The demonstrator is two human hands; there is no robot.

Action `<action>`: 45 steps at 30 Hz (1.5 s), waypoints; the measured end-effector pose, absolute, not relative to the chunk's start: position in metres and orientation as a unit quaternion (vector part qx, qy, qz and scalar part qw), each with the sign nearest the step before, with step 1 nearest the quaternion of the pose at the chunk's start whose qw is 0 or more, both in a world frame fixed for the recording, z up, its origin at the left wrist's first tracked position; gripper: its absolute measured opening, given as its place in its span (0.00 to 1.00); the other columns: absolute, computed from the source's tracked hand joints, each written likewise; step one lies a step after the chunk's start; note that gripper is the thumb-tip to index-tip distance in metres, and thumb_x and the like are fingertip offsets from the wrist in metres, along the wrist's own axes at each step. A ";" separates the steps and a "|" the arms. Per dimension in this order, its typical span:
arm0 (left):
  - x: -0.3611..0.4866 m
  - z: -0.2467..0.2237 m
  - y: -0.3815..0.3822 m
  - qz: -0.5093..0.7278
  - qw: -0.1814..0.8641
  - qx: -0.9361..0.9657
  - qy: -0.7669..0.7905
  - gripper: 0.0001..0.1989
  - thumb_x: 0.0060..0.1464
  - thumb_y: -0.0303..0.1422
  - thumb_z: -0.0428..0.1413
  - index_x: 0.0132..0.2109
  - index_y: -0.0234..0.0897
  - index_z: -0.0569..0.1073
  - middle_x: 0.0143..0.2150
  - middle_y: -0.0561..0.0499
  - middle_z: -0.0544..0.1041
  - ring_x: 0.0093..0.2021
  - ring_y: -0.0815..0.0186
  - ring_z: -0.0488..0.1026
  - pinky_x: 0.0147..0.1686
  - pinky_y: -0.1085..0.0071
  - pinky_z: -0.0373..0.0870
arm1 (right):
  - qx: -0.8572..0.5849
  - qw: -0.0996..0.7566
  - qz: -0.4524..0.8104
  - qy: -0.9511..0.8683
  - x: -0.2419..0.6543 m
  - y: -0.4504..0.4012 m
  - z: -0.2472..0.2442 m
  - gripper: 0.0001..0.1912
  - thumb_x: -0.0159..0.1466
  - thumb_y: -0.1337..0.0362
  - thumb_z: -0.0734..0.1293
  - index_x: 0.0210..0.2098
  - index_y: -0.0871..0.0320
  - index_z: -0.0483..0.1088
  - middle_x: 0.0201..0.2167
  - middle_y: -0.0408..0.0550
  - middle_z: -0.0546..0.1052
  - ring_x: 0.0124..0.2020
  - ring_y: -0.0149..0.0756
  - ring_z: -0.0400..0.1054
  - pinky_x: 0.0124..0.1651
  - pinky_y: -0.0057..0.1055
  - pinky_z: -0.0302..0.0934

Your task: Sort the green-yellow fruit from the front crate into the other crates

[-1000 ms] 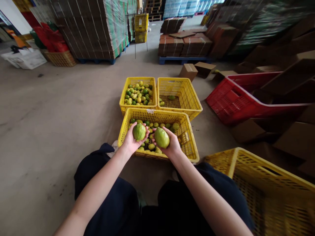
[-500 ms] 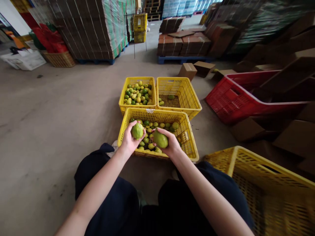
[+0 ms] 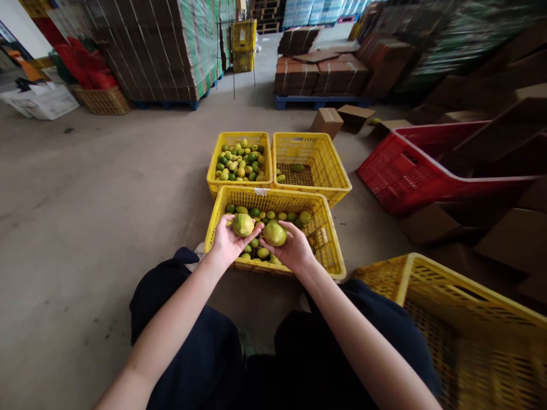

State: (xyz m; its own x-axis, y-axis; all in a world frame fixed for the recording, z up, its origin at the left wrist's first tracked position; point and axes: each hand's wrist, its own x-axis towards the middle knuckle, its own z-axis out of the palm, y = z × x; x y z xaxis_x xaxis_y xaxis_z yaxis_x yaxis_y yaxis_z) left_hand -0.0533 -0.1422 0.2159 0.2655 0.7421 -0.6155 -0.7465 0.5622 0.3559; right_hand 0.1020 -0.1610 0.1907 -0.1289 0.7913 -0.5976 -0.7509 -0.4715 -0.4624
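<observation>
My left hand point(image 3: 225, 244) is closed round a round, ribbed green-yellow fruit point(image 3: 243, 225), palm up. A second, smoother green-yellow fruit point(image 3: 274, 234) sits in the fingers of my right hand point(image 3: 298, 249). Both hands are side by side over the near yellow crate point(image 3: 337, 250), the two fruits slightly apart. Inside that crate lie several similar green and yellow fruits point(image 3: 262, 253), partly covered by my hands. What exact kind of fruit they are is not clear.
Beyond stand two yellow crates: the left one point(image 3: 209, 171) heaped with fruit, the right one point(image 3: 337, 162) holding a few. Another yellow crate point(image 3: 410, 273) is beside my right leg. A red crate point(image 3: 384, 171) with cardboard is at right; stacked cardboard point(image 3: 299, 77) sits on a blue pallet.
Both fruits have been turned in my fingers and show other sides. The right fruit has shifted slightly left and up, the left one slightly right. The crates have stayed in place.
</observation>
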 end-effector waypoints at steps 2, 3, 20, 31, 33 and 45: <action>-0.053 0.215 -0.142 0.464 0.802 -0.007 0.375 0.18 0.58 0.33 0.47 0.48 0.22 0.71 0.34 0.36 0.77 0.45 0.54 0.77 0.35 0.69 0.78 | -0.398 0.523 0.754 -0.024 0.102 -0.160 0.191 0.06 0.63 0.65 0.62 0.35 0.58 0.69 0.26 0.47 0.79 0.29 0.36 0.75 0.33 0.33 0.74; -0.052 0.215 -0.142 0.460 0.806 -0.009 0.372 0.19 0.59 0.33 0.47 0.49 0.21 0.71 0.35 0.35 0.77 0.46 0.54 0.77 0.35 0.71 0.78 | -0.394 0.520 0.758 -0.022 0.102 -0.160 0.191 0.07 0.63 0.64 0.62 0.35 0.59 0.70 0.26 0.48 0.79 0.29 0.35 0.75 0.32 0.30 0.74; -0.046 0.205 -0.148 0.587 0.588 0.317 0.458 0.21 0.47 0.25 0.64 0.48 0.43 0.71 0.53 0.50 0.72 0.52 0.63 0.71 0.44 0.75 0.72 | -0.548 0.623 0.458 -0.321 0.099 -0.164 0.178 0.26 0.45 0.62 0.77 0.39 0.50 0.63 0.35 0.39 0.72 0.34 0.34 0.70 0.33 0.30 0.72; -0.045 0.228 -0.163 0.585 0.539 0.423 0.433 0.21 0.35 0.15 0.66 0.37 0.40 0.77 0.51 0.47 0.71 0.61 0.59 0.63 0.58 0.73 0.61 | -0.571 0.568 0.213 -0.553 0.104 -0.169 0.183 0.23 0.54 0.60 0.72 0.50 0.47 0.71 0.48 0.51 0.64 0.51 0.46 0.63 0.49 0.43 0.66; -0.047 0.225 -0.162 0.579 0.521 0.452 0.435 0.22 0.35 0.17 0.67 0.38 0.42 0.78 0.52 0.48 0.70 0.61 0.59 0.63 0.59 0.72 0.61 | -0.562 0.572 0.225 -0.553 0.104 -0.169 0.182 0.23 0.55 0.60 0.72 0.51 0.46 0.71 0.48 0.50 0.64 0.51 0.46 0.63 0.46 0.42 0.68; -0.051 0.215 -0.147 0.556 0.707 0.246 0.362 0.23 0.37 0.23 0.68 0.43 0.39 0.74 0.44 0.52 0.77 0.50 0.64 0.74 0.52 0.71 0.69 | -0.468 0.654 0.461 -0.375 0.100 -0.168 0.194 0.26 0.44 0.64 0.78 0.39 0.51 0.64 0.39 0.41 0.74 0.38 0.34 0.71 0.42 0.31 0.67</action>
